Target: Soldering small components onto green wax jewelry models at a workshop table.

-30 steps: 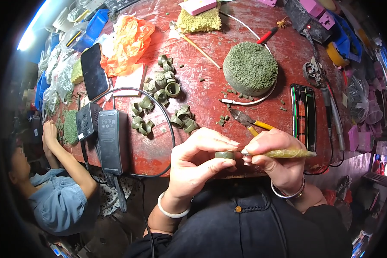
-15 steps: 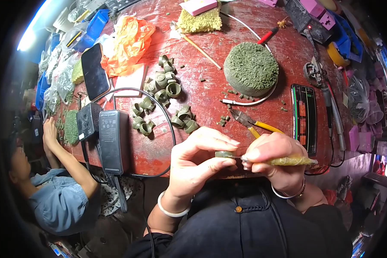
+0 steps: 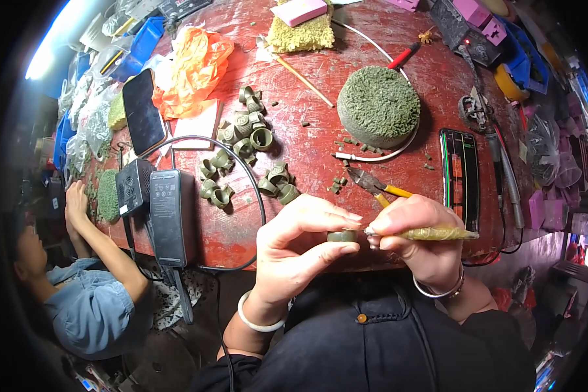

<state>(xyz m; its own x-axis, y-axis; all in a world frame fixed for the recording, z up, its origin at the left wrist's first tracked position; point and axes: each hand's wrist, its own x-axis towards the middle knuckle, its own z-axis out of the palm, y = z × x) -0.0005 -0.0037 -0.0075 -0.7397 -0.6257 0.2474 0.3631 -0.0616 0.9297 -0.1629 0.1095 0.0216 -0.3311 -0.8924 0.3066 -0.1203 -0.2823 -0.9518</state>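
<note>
My left hand pinches a dark green ring between thumb and fingers, just past the table's near edge. In my right hand is a slim hand tool with a yellow wrapped handle, gripped like a pen. Its metal end points left at the ring; whether the fine tip touches it I cannot tell. Beyond my left hand lie several more green rings in loose clusters. Pliers with yellow handles lie just beyond my hands, partly hidden by the right one.
A round block with a rough green top stands beyond the pliers. At right lies a lit phone; at left, a black power adapter with a looping cable. Green offcuts are scattered about. Another person's arm rests at far left.
The tool and my right hand have shifted slightly left, bringing the metal end closer to the ring. The ring appears slightly turned in my left hand.
</note>
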